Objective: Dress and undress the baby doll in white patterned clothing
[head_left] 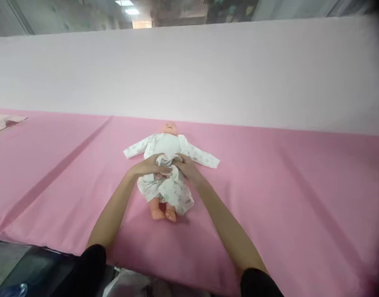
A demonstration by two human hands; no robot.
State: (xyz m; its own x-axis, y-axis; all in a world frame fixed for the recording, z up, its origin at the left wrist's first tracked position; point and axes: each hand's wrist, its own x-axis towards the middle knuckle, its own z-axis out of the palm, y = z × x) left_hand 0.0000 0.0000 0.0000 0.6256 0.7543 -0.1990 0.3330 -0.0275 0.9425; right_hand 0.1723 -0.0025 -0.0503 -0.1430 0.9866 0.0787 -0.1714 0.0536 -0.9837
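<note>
Fingers of the left hand [152,165] and right hand [186,167] pinch the doll's white garment [166,183].

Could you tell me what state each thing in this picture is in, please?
Doll: lying on its back, feet bare.
Garment: on the doll, sleeves spread, bunched at the waist.
Left hand: gripping the garment.
Right hand: gripping the garment.
Pink sheet: spread flat, creased.
</note>
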